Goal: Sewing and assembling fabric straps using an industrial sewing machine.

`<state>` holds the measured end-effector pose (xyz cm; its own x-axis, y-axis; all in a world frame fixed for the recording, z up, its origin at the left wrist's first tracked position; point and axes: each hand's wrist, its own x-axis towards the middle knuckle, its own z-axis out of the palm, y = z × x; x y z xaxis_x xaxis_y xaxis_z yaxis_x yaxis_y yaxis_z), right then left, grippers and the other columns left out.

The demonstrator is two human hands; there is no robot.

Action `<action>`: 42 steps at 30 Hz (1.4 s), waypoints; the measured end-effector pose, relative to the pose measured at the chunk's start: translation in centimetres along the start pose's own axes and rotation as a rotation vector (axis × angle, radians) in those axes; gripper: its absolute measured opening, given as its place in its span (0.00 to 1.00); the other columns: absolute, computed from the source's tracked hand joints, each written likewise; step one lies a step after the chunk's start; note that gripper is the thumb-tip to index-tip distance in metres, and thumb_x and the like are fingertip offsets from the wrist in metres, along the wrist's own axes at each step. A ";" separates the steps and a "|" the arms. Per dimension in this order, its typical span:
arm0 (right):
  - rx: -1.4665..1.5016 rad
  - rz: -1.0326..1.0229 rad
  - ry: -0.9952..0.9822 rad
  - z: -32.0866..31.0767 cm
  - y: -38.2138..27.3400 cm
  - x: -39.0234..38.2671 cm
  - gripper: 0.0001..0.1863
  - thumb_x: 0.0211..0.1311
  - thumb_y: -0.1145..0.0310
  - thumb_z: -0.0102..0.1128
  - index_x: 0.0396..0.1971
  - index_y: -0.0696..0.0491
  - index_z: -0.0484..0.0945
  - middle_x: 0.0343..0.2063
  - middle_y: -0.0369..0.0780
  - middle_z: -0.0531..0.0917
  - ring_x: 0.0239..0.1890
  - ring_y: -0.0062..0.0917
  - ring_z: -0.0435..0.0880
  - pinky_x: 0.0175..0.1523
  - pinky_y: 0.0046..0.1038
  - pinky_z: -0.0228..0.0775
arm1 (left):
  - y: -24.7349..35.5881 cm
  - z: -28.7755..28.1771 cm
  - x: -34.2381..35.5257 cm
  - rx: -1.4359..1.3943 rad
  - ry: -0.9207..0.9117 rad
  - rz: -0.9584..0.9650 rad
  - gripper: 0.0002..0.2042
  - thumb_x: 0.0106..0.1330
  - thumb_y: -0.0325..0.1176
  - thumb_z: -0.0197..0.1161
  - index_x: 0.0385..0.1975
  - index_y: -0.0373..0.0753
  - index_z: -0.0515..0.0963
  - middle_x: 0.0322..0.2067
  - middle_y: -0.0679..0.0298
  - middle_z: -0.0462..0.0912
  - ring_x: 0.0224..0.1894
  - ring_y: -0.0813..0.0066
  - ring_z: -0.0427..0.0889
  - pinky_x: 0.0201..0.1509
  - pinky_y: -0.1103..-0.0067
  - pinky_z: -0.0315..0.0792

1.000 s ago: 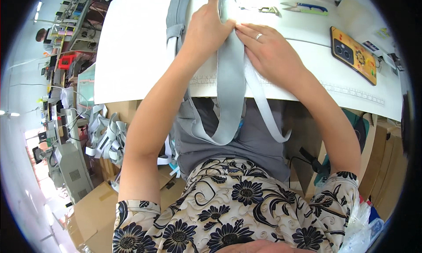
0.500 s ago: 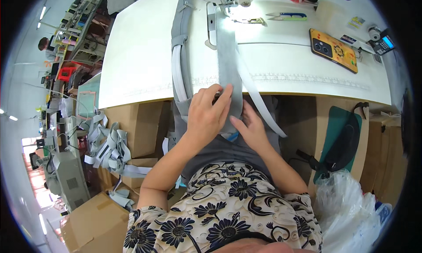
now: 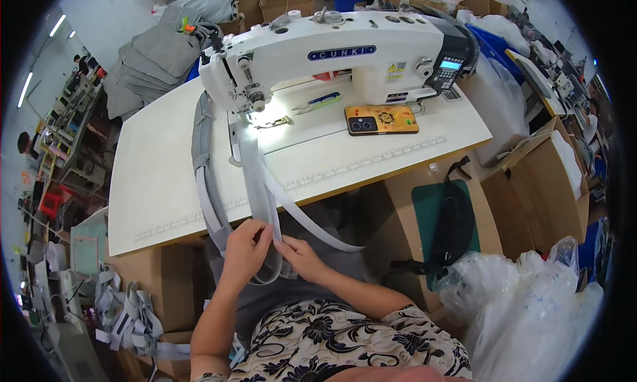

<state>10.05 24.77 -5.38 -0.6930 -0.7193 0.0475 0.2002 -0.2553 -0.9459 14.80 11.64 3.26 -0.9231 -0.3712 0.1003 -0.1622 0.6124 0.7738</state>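
A long grey fabric strip (image 3: 253, 173) runs from under the presser foot of a white sewing machine (image 3: 318, 50) over the table's front edge. My left hand (image 3: 247, 254) is closed on it just past that edge, thumb and fingers pinched. Close beside it, my right hand (image 3: 302, 257) pinches the strip's right side. Below both hands the strip hangs in a loop. A narrow white band (image 3: 308, 224) curves off to the right of it. To the left lies a grey strap (image 3: 202, 140) with a white band along it, hanging over the edge near my left hand.
On the white table (image 3: 152, 176) lie an orange-cased phone (image 3: 381, 120), thread snips (image 3: 317, 103) and a small metal piece (image 3: 273, 123). Cardboard boxes (image 3: 162, 282) stand below. Loose grey strips (image 3: 129, 315) pile at left; clear plastic bags (image 3: 517, 309) sit at right.
The head view has tilted up and turned, showing the whole machine. My left hand has come off the flat strip and now pinches it; my right hand, open before, has closed on its edge.
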 end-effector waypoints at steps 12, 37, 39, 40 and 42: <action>0.300 0.272 0.032 0.4 0.3 -0.2 0.09 0.63 0.69 0.59 0.39 0.58 0.79 0.27 0.31 0.80 0.24 0.09 0.73 0.27 0.17 0.63 | 2.7 -0.8 -1.8 0.379 -0.033 -0.126 0.14 0.61 0.34 0.65 0.38 0.31 0.72 0.23 0.52 0.81 0.27 0.66 0.83 0.32 0.74 0.74; 0.067 0.384 -0.037 -3.7 -8.1 0.0 0.09 0.62 0.71 0.62 0.38 0.61 0.80 0.25 0.39 0.84 0.24 0.19 0.83 0.26 0.18 0.72 | 0.9 0.6 -4.1 0.294 -0.054 0.013 0.22 0.62 0.33 0.61 0.56 0.40 0.66 0.23 0.47 0.80 0.27 0.45 0.80 0.29 0.59 0.73; 0.070 0.351 -0.003 -2.8 -8.3 -0.2 0.10 0.62 0.71 0.62 0.38 0.62 0.80 0.27 0.39 0.84 0.24 0.19 0.83 0.25 0.17 0.72 | 0.7 0.9 -3.9 0.299 -0.053 0.039 0.23 0.62 0.33 0.61 0.56 0.39 0.66 0.22 0.48 0.79 0.26 0.47 0.80 0.28 0.60 0.73; 0.058 0.331 -0.006 -2.6 -8.3 0.0 0.10 0.62 0.71 0.62 0.39 0.62 0.81 0.27 0.40 0.84 0.24 0.19 0.83 0.24 0.16 0.71 | 0.8 0.8 -3.5 0.299 -0.042 0.036 0.22 0.62 0.33 0.61 0.56 0.38 0.66 0.21 0.49 0.79 0.25 0.48 0.80 0.27 0.60 0.73; 0.036 0.367 -0.027 -2.5 -8.0 0.6 0.12 0.62 0.68 0.63 0.39 0.62 0.82 0.27 0.39 0.85 0.23 0.15 0.81 0.24 0.14 0.68 | 0.8 0.9 -3.0 0.264 -0.015 0.030 0.22 0.61 0.31 0.62 0.55 0.38 0.66 0.21 0.49 0.79 0.25 0.49 0.80 0.26 0.61 0.72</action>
<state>6.27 28.00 1.42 -0.5521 -0.7838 -0.2845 0.4567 0.0012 -0.8896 17.12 13.89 3.02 -0.9336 -0.3410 0.1101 -0.2182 0.7847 0.5802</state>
